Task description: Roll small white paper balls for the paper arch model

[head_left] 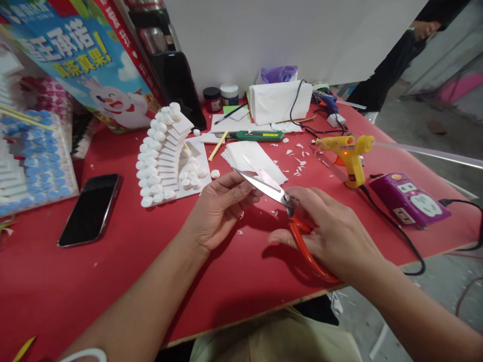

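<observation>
My right hand [328, 226] is wrapped round the red handles of a pair of scissors [269, 188], with the blades pointing left and parted. At the blades, the fingers of my left hand [226, 203] are closed in a pinch. Whatever they hold is too hidden to name. Just behind the blades lies a stack of white card pieces [256, 156]. To the left, white rounded pieces [149, 171] line a fanned row of white strips on a white board [204, 151]. Several loose white pieces [192, 173] sit on that board.
The red table [226, 286] bears a black phone [90, 208], a yellow glue gun [349, 153], a purple power socket [411, 198], a green cutter knife [258, 136] and white scraps [298, 161]. A blue-and-white piece [45, 156] stands left. Another person [392, 65] is at the back right.
</observation>
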A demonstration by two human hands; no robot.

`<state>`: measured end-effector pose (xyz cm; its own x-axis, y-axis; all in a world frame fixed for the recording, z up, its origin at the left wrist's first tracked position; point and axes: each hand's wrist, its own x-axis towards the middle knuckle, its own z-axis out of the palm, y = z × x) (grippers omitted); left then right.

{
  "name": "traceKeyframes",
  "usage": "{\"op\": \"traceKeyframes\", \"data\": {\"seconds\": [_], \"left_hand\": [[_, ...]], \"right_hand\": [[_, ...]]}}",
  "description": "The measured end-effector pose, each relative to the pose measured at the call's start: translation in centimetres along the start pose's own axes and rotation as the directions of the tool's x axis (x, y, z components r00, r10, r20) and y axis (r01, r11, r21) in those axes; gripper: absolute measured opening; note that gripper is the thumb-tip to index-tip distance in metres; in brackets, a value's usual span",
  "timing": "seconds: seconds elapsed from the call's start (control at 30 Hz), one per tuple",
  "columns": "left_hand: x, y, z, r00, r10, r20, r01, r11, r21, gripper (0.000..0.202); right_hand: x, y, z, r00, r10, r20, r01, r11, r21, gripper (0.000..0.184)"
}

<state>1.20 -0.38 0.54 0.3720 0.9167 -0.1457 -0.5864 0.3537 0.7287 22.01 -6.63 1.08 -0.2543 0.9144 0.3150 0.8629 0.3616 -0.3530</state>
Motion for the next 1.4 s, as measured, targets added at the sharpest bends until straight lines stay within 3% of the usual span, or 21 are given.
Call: {"op": "traceKeyframes", "data": {"seconds": [0.27,0.63,0.83,0.97,1.13,1.3,1.4], "left_hand": [[0.1,0.1,0.2,0.999,-0.032,-0.02,0.032,0.999,-0.005,0.014],[0.2,-0.1,-0.1,0.996,-0.093,-0.003,0.093,0.996,-0.017,0.011],[0.2,-0.2,-0.3,0.987,-0.152,-0.054,0.151,0.988,-0.028,0.014],[0.1,-0.1,-0.3,0.99,-0.142,-0.011,0.141,0.989,-0.038,0.017],[-0.1,0.0,-0.4,0.994,-0.107,0.022,0.108,0.994,-0.017,0.026],[0.1,0.0,-0.2,0.996,-0.081,-0.034,0.081,0.997,-0.018,0.022],[0.1,-0.1,0.0,0.995,-0.055,-0.077,0.054,0.998,-0.018,0.016]], "right_hand": [[-0.3,0.3,0.2,0.998,-0.049,-0.033,0.047,0.997,-0.066,0.059],[-0.8,0.3,0.1,0.997,-0.068,-0.028,0.065,0.994,-0.09,0.062],[-1.0,0.5,0.1,1.0,-0.026,-0.004,0.026,1.0,-0.016,0.056],[-0.7,0.7,-0.6,0.997,0.068,0.039,-0.071,0.993,0.089,0.046],[-0.1,1.1,-1.4,0.98,0.2,-0.001,-0.199,0.971,0.133,0.04],[-0.2,1.5,-1.4,0.973,0.231,0.007,-0.23,0.966,0.117,0.043],[-0.4,1.6,-1.4,0.977,0.206,0.051,-0.21,0.974,0.089,0.056]]}}
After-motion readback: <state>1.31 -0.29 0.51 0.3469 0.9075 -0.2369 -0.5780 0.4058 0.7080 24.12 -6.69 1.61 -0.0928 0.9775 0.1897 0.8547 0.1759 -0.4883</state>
